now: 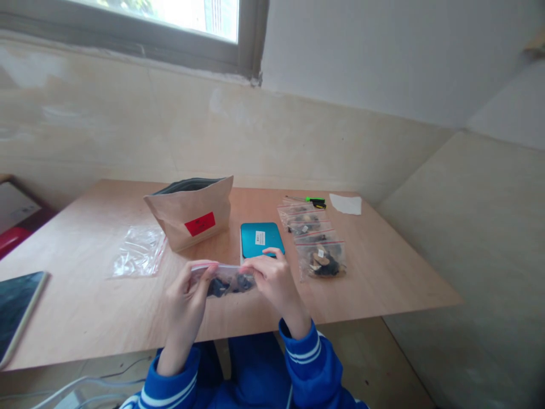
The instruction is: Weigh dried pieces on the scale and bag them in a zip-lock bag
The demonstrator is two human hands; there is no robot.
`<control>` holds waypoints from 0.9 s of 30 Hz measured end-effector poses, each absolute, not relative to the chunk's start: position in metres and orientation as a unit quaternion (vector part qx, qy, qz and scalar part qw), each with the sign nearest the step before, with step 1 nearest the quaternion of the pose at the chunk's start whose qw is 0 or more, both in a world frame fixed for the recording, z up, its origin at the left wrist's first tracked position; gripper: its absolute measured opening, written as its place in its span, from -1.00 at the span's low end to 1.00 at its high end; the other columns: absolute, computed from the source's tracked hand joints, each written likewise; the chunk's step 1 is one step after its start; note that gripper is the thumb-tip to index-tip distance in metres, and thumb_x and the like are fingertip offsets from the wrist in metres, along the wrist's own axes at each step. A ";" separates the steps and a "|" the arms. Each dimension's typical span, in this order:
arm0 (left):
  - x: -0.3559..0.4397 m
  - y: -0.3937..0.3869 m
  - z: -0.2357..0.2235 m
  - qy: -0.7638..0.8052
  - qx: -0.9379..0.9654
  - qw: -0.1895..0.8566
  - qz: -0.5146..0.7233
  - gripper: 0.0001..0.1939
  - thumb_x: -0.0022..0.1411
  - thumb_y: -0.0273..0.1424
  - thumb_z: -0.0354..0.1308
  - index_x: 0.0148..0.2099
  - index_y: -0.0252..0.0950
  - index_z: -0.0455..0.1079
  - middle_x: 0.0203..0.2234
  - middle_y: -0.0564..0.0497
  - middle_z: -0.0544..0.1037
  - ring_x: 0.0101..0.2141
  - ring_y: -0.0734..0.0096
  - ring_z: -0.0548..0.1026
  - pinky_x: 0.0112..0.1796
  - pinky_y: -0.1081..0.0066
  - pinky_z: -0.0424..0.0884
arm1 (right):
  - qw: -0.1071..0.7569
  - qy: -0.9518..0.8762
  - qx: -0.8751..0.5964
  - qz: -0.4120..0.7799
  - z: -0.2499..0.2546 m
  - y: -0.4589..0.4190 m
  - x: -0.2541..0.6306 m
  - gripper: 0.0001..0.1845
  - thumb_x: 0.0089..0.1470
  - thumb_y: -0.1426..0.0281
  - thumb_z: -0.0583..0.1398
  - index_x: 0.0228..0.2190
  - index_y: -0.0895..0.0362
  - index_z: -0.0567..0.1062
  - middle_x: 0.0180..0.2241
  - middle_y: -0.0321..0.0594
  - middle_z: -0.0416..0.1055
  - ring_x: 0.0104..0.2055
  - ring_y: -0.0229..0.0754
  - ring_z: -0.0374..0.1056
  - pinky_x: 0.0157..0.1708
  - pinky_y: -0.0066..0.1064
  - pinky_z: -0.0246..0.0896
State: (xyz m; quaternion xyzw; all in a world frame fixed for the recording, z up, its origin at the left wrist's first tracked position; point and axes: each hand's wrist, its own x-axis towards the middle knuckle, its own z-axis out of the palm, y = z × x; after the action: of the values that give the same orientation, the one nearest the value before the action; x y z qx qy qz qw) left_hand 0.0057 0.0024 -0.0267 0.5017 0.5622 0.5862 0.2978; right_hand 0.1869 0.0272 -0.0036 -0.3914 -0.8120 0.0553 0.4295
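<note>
Head view: your left hand (183, 301) and right hand (276, 284) pinch the red-topped clear plastic bag (232, 282) of dark pieces over the brown wooden table (383, 272); its seal can't be judged. Filled transparent bags (323, 262) lie rightward, seemingly unfilled clear plastic ones (137, 253) leftward.

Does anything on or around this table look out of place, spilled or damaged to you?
Nothing looks spilled on the table; the paper pouch stands open but upright. The only mild oddity there is the white sheet at the far right, whose left edge looks ragged, as if torn.
</note>
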 end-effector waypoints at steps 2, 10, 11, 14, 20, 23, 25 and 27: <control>0.008 0.003 -0.026 0.568 0.483 0.301 0.595 -0.64 0.15 -0.06 0.25 -0.24 -0.27 0.49 -0.43 0.00 0.62 -0.42 0.33 0.60 -0.39 0.44 0.54 | 0.428 -0.814 -0.389 0.057 -0.004 0.027 0.188 -0.76 0.30 0.45 0.12 -0.33 0.07 0.58 -0.31 -0.35 0.64 -0.28 -0.27 0.52 -0.04 -0.31 0.13; -0.003 0.006 -0.030 0.588 0.437 0.337 0.591 -0.60 0.13 -0.03 0.25 -0.23 -0.28 0.45 -0.40 -0.01 0.60 -0.37 0.28 0.59 -0.38 0.40 0.52 | 0.428 -0.809 -0.396 0.070 -0.010 0.029 0.199 -0.71 0.23 0.60 0.14 -0.40 0.08 0.59 -0.37 -0.31 0.64 -0.29 -0.23 0.53 -0.14 -0.30 0.17; -0.003 0.007 -0.030 0.585 0.434 0.345 0.592 -0.61 0.13 -0.03 0.25 -0.22 -0.27 0.45 -0.40 -0.01 0.60 -0.36 0.29 0.58 -0.38 0.40 0.51 | 0.431 -0.805 -0.400 0.073 -0.011 0.029 0.199 -0.70 0.22 0.63 0.14 -0.38 0.08 0.60 -0.35 -0.31 0.64 -0.29 -0.23 0.53 -0.13 -0.29 0.17; -0.002 0.008 -0.030 0.567 0.423 0.364 0.606 -0.63 0.13 -0.05 0.27 -0.23 -0.26 0.45 -0.38 0.01 0.59 -0.34 0.32 0.57 -0.35 0.43 0.50 | 0.430 -0.796 -0.417 0.093 -0.010 0.029 0.199 -0.77 0.21 0.56 0.20 -0.35 0.05 0.62 -0.31 -0.29 0.64 -0.26 -0.20 0.53 -0.13 -0.29 0.21; 0.002 0.008 -0.026 0.516 0.386 0.413 0.644 -0.61 0.15 -0.02 0.23 -0.32 -0.28 0.47 -0.46 0.04 0.56 -0.41 0.41 0.53 -0.39 0.50 0.46 | 0.418 -0.766 -0.452 0.183 -0.010 0.027 0.212 -0.81 0.18 0.49 0.23 -0.37 0.04 0.66 -0.34 -0.25 0.64 -0.25 -0.17 0.49 -0.18 -0.34 0.33; 0.008 0.008 -0.026 0.508 0.340 0.461 0.644 -0.59 0.11 -0.01 0.25 -0.34 -0.30 0.48 -0.50 0.03 0.56 -0.46 0.39 0.54 -0.42 0.48 0.46 | 0.406 -0.738 -0.489 0.227 -0.011 0.026 0.220 -0.78 0.18 0.47 0.21 -0.37 0.01 0.67 -0.34 -0.25 0.64 -0.26 -0.13 0.47 -0.19 -0.32 0.35; 0.014 0.008 -0.027 0.507 0.299 0.492 0.641 -0.56 0.06 0.01 0.28 -0.35 -0.31 0.48 -0.53 0.02 0.57 -0.50 0.37 0.55 -0.44 0.46 0.47 | 0.414 -0.706 -0.501 0.284 -0.010 0.024 0.225 -0.81 0.19 0.40 0.22 -0.36 0.03 0.67 -0.32 -0.23 0.64 -0.24 -0.12 0.49 -0.18 -0.31 0.36; 0.021 0.008 -0.027 0.495 0.274 0.538 0.625 -0.54 0.00 0.02 0.30 -0.34 -0.32 0.49 -0.50 0.00 0.59 -0.49 0.33 0.56 -0.44 0.42 0.49 | 0.440 -0.660 -0.496 0.354 -0.008 0.021 0.232 -0.79 0.19 0.28 0.22 -0.35 0.07 0.65 -0.33 -0.19 0.64 -0.23 -0.11 0.52 -0.16 -0.30 0.38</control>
State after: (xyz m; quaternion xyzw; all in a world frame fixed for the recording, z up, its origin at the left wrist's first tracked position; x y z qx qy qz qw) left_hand 0.0208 0.0076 -0.0274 0.2740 0.4952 0.6248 0.5378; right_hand 0.2322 0.0213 -0.0082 -0.4957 -0.6596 0.3541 0.4403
